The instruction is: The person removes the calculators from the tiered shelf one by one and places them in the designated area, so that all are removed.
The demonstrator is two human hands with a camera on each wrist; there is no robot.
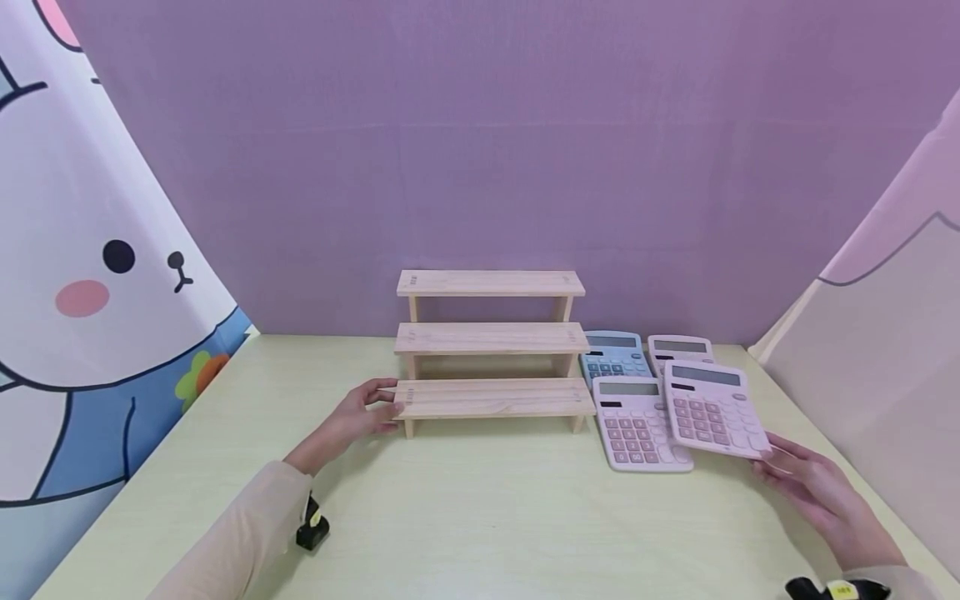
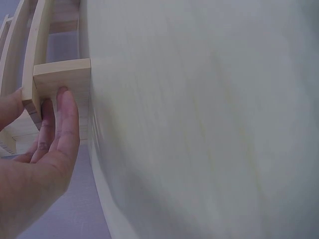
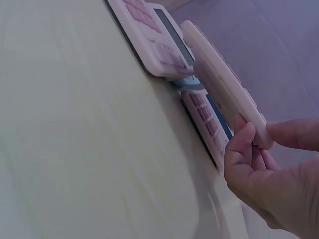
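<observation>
A three-tier wooden display stand (image 1: 491, 337) stands on the table. My left hand (image 1: 363, 410) holds the left end of its lowest step, thumb on top and fingers beneath, against the side leg (image 2: 65, 77) in the left wrist view. My right hand (image 1: 817, 492) pinches a pink calculator (image 1: 712, 408) by its lower right corner, between thumb and fingers. In the right wrist view this held calculator (image 3: 224, 82) is tilted and lifted off the table. It overlaps another pink calculator (image 1: 637, 433), which lies beside the stand's right end.
Behind these lie a blue calculator (image 1: 617, 357) and one more pink calculator (image 1: 678, 346), partly covered. A purple backdrop (image 1: 487, 150) rises along the table's (image 1: 480, 517) back edge. A cartoon-printed cloth (image 1: 97, 250) hangs on the left, and a pale curtain (image 1: 892, 350) on the right.
</observation>
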